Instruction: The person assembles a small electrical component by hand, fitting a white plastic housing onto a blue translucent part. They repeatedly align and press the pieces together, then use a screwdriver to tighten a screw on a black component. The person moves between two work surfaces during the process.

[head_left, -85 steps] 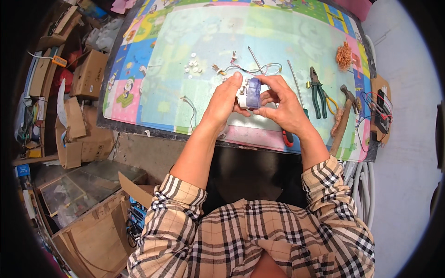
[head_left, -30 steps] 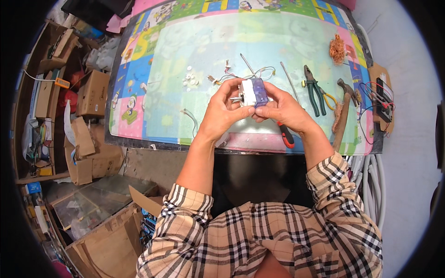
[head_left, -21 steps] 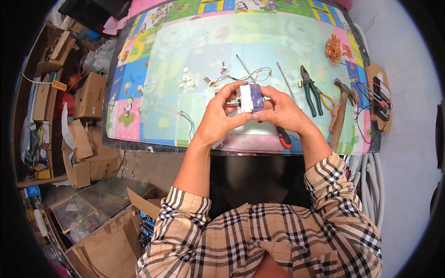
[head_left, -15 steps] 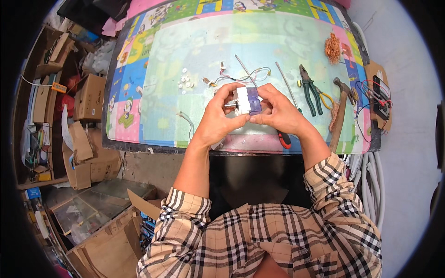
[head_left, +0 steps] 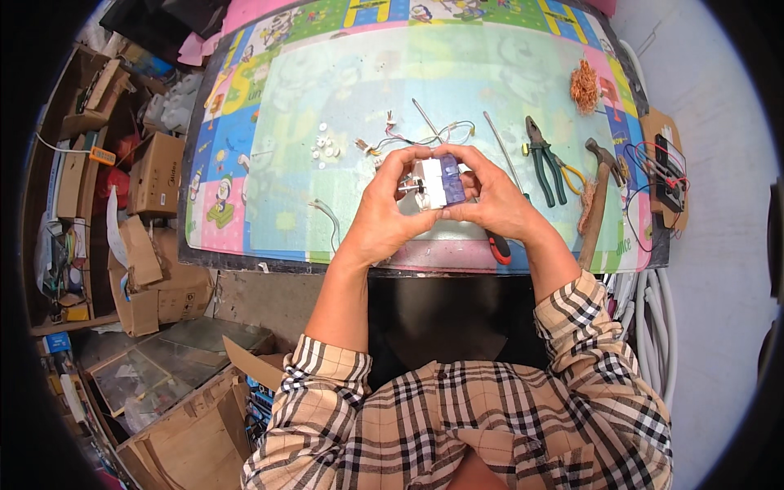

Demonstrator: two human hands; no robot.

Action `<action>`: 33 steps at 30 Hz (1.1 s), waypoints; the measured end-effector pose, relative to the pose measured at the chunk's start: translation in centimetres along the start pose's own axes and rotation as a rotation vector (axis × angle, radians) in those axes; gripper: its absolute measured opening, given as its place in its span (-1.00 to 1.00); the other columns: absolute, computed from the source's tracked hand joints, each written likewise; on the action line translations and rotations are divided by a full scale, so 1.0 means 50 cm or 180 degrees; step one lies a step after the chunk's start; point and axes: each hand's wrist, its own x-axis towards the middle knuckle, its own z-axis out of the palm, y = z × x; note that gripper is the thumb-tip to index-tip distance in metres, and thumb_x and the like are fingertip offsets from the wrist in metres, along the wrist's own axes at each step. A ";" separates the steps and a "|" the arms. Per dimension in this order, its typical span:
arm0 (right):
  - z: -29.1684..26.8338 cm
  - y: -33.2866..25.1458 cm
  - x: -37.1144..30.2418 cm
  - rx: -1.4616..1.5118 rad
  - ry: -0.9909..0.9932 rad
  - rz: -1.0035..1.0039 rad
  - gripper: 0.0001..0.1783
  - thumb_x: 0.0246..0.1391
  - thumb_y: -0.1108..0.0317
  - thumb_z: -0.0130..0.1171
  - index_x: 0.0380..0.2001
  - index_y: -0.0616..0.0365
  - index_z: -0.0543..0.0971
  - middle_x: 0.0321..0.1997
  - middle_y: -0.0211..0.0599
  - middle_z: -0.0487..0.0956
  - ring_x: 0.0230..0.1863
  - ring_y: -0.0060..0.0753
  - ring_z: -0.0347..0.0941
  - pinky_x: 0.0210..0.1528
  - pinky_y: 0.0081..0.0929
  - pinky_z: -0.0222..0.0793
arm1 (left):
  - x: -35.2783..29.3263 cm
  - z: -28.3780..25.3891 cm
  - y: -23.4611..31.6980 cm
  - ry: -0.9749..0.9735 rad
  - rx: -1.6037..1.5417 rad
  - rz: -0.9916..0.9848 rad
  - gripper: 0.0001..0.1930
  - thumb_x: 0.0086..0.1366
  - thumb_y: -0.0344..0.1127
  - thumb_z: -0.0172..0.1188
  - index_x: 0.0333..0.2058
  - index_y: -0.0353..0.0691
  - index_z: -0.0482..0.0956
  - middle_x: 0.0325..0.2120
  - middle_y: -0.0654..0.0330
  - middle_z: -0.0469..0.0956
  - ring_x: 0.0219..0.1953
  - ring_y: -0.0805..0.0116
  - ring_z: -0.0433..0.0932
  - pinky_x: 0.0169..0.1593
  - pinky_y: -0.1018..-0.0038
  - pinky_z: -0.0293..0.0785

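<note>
Between my two hands, above the near part of the table, is a small plastic box (head_left: pixel 434 181), white on its left and translucent purple on its right. A short metal shaft sticks out of its left side. My left hand (head_left: pixel 390 196) grips the white side, fingers over the top edge and thumb below. The purple side is held by my right hand (head_left: pixel 487 192), its thumb near the bottom edge. My fingers hide parts of the box. Just beyond the hands lie thin coloured wires with connectors (head_left: pixel 392 140) and a screwdriver shaft (head_left: pixel 425 118).
Small white round pieces (head_left: pixel 325 144) lie left of the wires. To the right are another screwdriver (head_left: pixel 501 145), green-handled pliers (head_left: pixel 545 167), a hammer (head_left: pixel 599 204) and a copper wire bundle (head_left: pixel 584 86). A red-black handle (head_left: pixel 499 247) lies near the front edge. Cardboard boxes (head_left: pixel 157 174) stand at left.
The box has tilted slightly between my hands, and more of its purple side shows. Both hands keep their hold, with small finger shifts. The tools on the table stay put.
</note>
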 end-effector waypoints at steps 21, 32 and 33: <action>0.003 -0.013 0.003 0.0544 -0.0064 -0.0297 -0.21 -0.19 0.69 0.25 0.21 0.07 0.36 0.11 -0.39 0.27 0.20 -0.38 0.34 0.30 -0.35 0.31 | -0.013 0.025 0.004 0.0642 0.1341 0.0494 -0.22 0.02 -0.62 0.27 0.25 -0.25 0.19 0.08 -0.04 0.43 -0.01 0.16 0.56 0.00 0.34 0.60; -0.010 -0.013 0.004 0.1451 0.0130 -0.0072 -0.09 -0.18 0.62 0.36 0.29 0.12 0.22 0.17 -0.34 0.36 0.12 -0.45 0.39 0.09 -0.44 0.42 | -0.009 0.002 -0.004 0.0719 -0.0796 -0.0212 -0.28 0.03 -0.56 0.36 0.17 -0.31 0.22 -0.02 0.05 0.42 0.00 0.30 0.50 -0.07 0.43 0.58; -0.010 -0.014 0.005 0.1451 0.0153 -0.0041 -0.09 -0.18 0.59 0.38 0.29 0.12 0.22 0.17 -0.33 0.36 0.12 -0.44 0.39 0.08 -0.43 0.42 | -0.008 -0.008 -0.009 0.0696 -0.1075 -0.0262 -0.29 0.04 -0.55 0.36 0.17 -0.31 0.22 -0.02 0.06 0.43 -0.01 0.30 0.50 -0.07 0.43 0.57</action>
